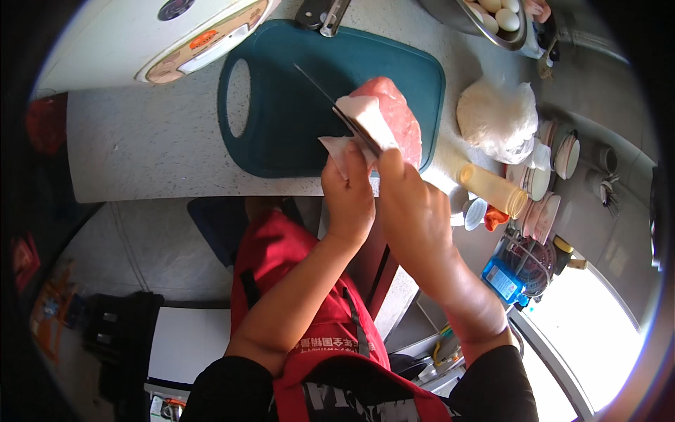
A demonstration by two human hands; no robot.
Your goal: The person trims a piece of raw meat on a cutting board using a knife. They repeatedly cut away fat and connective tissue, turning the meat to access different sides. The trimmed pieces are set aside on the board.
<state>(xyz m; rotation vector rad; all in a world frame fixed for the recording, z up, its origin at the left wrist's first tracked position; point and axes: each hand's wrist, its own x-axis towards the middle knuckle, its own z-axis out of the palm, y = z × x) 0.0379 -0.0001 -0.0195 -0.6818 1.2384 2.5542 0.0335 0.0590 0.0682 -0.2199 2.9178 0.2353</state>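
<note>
A piece of raw pink meat (399, 113) with a thick white layer of skin or fat (364, 113) lies on the right part of a dark green cutting board (285, 132). My right hand (414, 211) grips a knife (322, 90), its blade pointing up and left along the white layer; the handle is hidden in the fist. Between the thumb and fingers of my left hand (349, 192) is a white flap of skin or fat (336, 146), next to the blade. Whether the flap still joins the meat cannot be told.
A white appliance (121, 47) stands at the upper left, a peeler-like tool (333, 18) at the board's top edge. Rightward are a metal bowl of eggs (495, 39), a plastic bag (498, 118), a yellowish bottle (488, 187) and stacked bowls (543, 216). The counter's front edge (200, 198) runs before me.
</note>
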